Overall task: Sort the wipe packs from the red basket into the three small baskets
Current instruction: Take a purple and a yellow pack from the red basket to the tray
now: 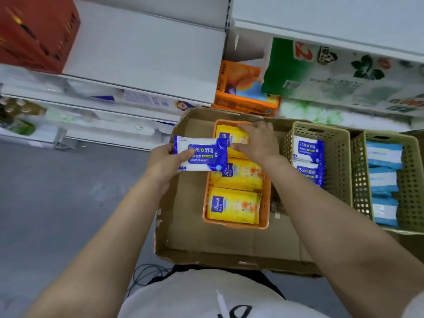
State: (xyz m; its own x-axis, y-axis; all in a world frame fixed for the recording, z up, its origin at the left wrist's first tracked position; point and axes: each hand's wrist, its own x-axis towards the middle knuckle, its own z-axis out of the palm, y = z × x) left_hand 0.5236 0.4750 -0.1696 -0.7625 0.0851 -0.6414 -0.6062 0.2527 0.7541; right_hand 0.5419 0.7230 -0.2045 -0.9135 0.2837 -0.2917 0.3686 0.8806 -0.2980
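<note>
Over the cardboard tray (206, 244), left hand (164, 160) grips a blue pack (200, 154); right hand (257, 138) presses yellow packs (231, 136), fingers straight.

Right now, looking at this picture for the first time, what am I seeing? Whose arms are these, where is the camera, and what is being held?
No machine here: these are a person's two bare arms, filmed by one camera worn on their head, looking down. The left hand grips a blue-and-white alcohol wipe pack. The right hand rests on the top yellow wipe pack in a small orange plastic basket, which holds more yellow packs. To its right, a beige perforated basket holds matching blue-and-white packs, and another beige basket holds light blue packs. All three baskets sit in a shallow cardboard tray before white shelves. A red basket stands top left.
</note>
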